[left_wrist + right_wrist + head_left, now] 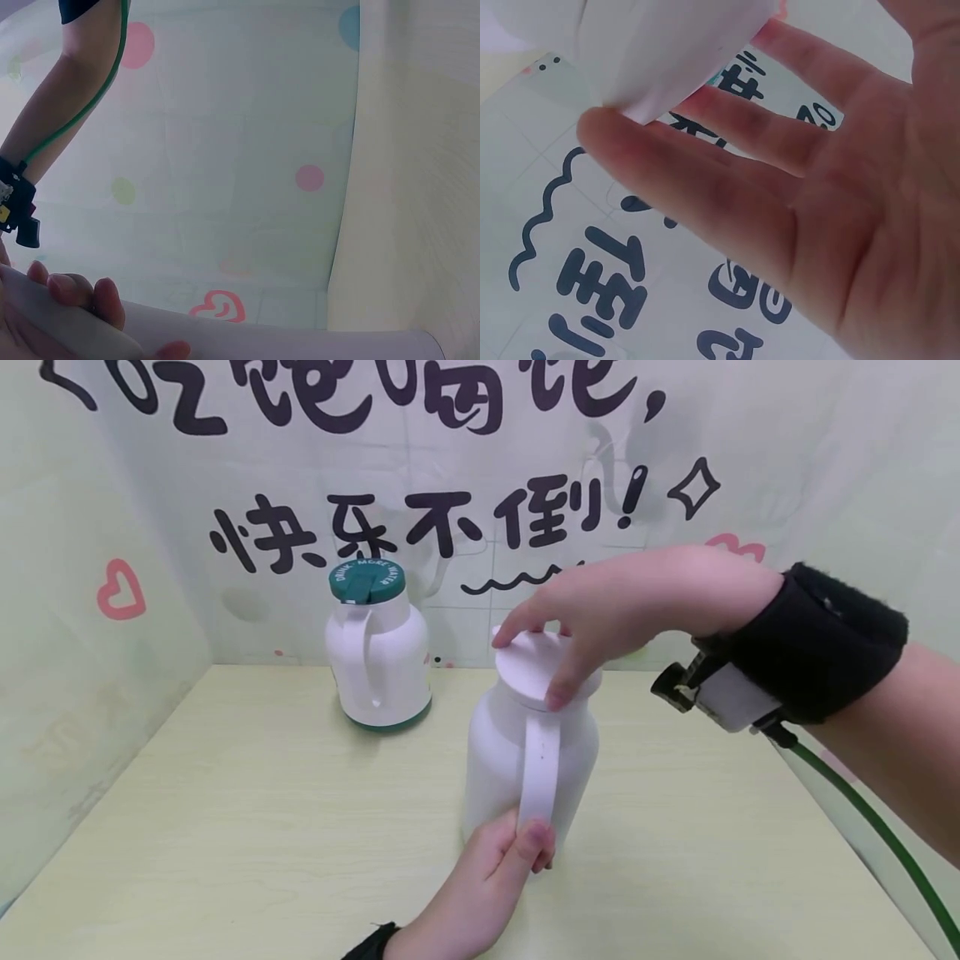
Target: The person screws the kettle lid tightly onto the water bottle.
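Note:
A white thermos jug stands at the middle of the table, its handle facing me. Low on that handle, my left hand grips with the thumb in front; in the left wrist view its curled fingertips show around the handle. From above, my right hand holds the jug's round white lid, thumb on the near edge and fingers on the far edge. In the right wrist view, the fingers reach to the rim of the white lid. The lid sits on the jug's neck.
Further back on the left stands a second white jug with a dark green lid and green base. The pale wooden table ends at a printed curtain with black lettering. A green cable trails from the right wrist camera.

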`<action>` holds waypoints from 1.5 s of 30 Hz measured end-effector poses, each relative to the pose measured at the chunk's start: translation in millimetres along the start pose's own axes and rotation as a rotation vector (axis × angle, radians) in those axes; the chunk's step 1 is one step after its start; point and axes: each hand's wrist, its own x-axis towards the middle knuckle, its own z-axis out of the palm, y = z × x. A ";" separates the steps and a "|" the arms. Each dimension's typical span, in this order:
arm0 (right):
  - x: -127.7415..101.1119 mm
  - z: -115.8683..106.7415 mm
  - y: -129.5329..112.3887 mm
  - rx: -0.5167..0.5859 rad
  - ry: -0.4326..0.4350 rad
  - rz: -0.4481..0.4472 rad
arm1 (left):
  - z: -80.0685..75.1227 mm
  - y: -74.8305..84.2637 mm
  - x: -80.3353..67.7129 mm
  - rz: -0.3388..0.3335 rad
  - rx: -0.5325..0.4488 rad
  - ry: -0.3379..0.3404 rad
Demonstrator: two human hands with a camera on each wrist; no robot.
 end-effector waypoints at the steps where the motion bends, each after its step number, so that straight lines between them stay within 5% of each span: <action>1: 0.3 -0.2 -0.2 -0.008 0.005 -0.005 | 0.0 0.0 0.1 0.001 0.002 0.000; 22: 5.5 0.9 -9.4 -0.078 0.068 0.033 | -0.4 -0.9 0.9 0.016 0.021 -0.005; 45: 8.7 1.2 -16.8 -0.034 0.044 0.195 | 0.7 -1.3 0.5 0.030 0.012 -0.002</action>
